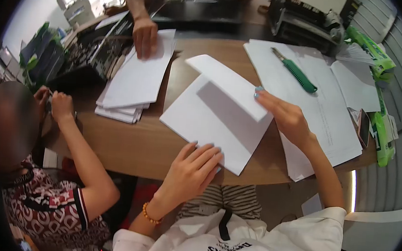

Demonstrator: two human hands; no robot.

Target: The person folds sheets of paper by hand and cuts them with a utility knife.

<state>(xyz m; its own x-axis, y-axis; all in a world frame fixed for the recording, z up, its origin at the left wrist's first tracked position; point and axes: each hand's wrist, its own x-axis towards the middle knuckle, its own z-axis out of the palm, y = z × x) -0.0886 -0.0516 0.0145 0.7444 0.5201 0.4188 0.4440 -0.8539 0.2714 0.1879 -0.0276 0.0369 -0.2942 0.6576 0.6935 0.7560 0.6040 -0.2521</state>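
A white sheet of paper [211,114] lies on the wooden desk [114,142], its far edge lifted and partly folded over, casting a shadow on the part below. My left hand [195,167], with a beaded bracelet at the wrist, rests on the sheet's near edge, fingers stretched out. At the raised flap's right end is my right hand [284,115], its fingers together on the paper; the thumb is hidden. Right of it, a green utility knife [299,75] lies on a stack of white papers [323,130].
Another person's hand [145,38] presses on a paper stack [136,82] at the left. A seated person [58,199] is beside me. Black machines [308,20] stand behind, and a phone [363,129] and green packets [382,135] lie at the right.
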